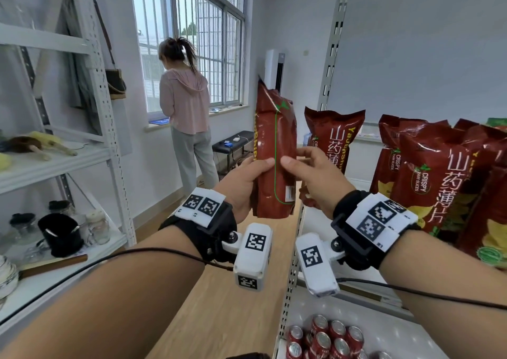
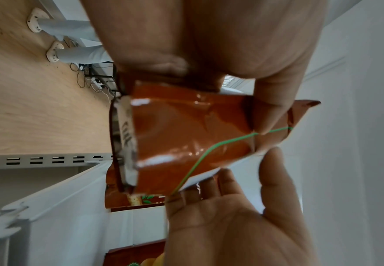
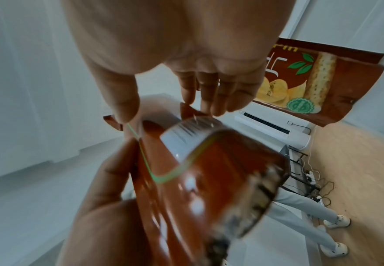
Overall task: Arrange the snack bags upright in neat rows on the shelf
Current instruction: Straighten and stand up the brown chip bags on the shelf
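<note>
A white metal shelf [image 1: 323,221] with a perforated upright post [image 1: 330,56] is seen on the right of a pale-walled room with a light wood-grain floor [image 1: 219,298]. A barred window [image 1: 208,43] lets in daylight, and a person in a pink hooded top [image 1: 184,100] is seen standing before it, back turned. On the left a second white steel rack [image 1: 55,163] carries glass jars, a black pot and some soft toys. On a lower tier of the right-hand shelf, a cluster of red drink cans [image 1: 326,336] with silver tops is packed together.

A glossy, dark red foil snack bag [image 1: 274,150] is held upright in the air, just left of the shelf's front edge, turned with its plain back and a thin green printed line toward the camera; a white barcode patch is seen near its bottom corner. The film is crinkled and reflective, with a crimped top seal. The left hand [image 1: 244,185] is wrapped around the lower part of the bag, thumb pressed on the near face. The right hand [image 1: 315,177] pinches the bag's right edge between thumb and fingers.

On the shelf behind, more red foil bags printed with white characters and yellow crisps [image 1: 428,183] stand upright close together, and one like bag [image 1: 333,136] stands apart, nearer the post.
</note>
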Tool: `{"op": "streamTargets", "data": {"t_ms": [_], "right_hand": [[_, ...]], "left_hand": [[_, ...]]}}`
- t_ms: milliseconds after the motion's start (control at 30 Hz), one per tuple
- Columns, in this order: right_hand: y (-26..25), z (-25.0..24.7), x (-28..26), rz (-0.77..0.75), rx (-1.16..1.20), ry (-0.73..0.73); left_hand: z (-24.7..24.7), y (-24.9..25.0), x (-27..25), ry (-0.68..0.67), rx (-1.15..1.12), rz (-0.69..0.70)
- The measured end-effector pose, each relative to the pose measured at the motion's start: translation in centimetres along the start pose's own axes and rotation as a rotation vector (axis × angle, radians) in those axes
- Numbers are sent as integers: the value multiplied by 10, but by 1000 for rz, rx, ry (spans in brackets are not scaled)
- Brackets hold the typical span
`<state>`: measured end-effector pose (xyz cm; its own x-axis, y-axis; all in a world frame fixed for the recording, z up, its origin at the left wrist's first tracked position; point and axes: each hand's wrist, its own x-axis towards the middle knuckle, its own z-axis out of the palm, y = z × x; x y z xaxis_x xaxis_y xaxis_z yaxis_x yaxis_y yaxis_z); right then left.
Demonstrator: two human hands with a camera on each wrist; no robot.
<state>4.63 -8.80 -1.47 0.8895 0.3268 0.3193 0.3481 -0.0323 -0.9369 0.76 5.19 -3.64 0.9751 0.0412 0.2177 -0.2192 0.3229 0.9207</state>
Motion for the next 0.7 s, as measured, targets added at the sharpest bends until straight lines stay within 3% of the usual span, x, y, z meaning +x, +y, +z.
{"op": "streamTargets", "data": {"t_ms": [133,467,700], "right_hand": [[-13,-8,7,-29,136,77],[-14,-27,-4,-164,27,69],[-30,-44,0,-229,58,200]], "left_hand": [[4,-4,-2,-107,-19,-14],[32,9,12,-74,42,200],[40,3,16,-71,-2,188]]}}
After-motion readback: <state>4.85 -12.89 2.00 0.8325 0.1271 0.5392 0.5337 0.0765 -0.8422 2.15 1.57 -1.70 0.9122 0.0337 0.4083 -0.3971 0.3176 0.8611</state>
